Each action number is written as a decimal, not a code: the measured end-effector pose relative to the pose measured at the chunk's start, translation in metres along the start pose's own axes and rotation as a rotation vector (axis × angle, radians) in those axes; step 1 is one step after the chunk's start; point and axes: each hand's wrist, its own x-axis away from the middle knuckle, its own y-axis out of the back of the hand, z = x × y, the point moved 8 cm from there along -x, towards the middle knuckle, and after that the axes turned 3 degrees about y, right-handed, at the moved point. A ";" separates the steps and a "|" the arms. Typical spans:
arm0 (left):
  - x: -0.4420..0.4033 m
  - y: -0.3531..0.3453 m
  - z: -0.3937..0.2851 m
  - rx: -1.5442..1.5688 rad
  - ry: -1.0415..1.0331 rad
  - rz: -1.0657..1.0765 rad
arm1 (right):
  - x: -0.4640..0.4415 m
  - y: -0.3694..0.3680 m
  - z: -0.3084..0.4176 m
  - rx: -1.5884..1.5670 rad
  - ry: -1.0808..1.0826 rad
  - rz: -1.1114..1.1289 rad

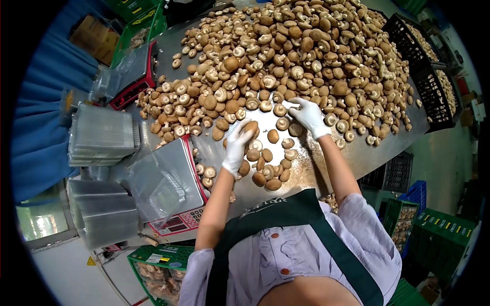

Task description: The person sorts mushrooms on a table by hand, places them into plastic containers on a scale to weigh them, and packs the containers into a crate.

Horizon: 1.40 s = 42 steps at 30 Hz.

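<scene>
My left hand (237, 145), in a white glove, is closed around a brown-capped shiitake mushroom (251, 127) at the near edge of the pile. My right hand (308, 118), also gloved, reaches over the metal table (306, 163) with its thumb and forefinger apart. Just left of those fingertips lies a shiitake with its pale underside up (279, 109); I see no mushroom in that hand. Between my hands and my apron, several loose shiitakes (273, 184) lie on the steel, some cap up, some stem up.
A large heap of shiitakes (306, 46) covers the table's far side. To my left are a red-framed scale (196, 168) with a clear tray (168, 196) on it, stacked clear trays (102, 132) and a second scale (133, 76). Black crates (434, 97) stand at the right.
</scene>
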 end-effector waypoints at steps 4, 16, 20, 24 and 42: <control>0.049 0.014 0.017 0.643 0.186 -0.019 | -0.028 -0.054 0.024 0.465 0.191 0.097; 0.113 -0.040 0.081 0.838 0.474 0.459 | 0.122 -0.060 0.100 -0.392 0.306 0.499; 0.115 -0.043 0.087 0.899 0.555 0.357 | 0.126 -0.030 0.109 -0.506 0.174 0.491; 0.124 -0.049 0.077 1.007 0.547 0.439 | 0.080 -0.048 0.077 -0.161 0.189 0.263; 0.126 -0.028 0.074 0.964 0.491 0.260 | 0.062 -0.095 0.054 -0.956 -0.240 0.466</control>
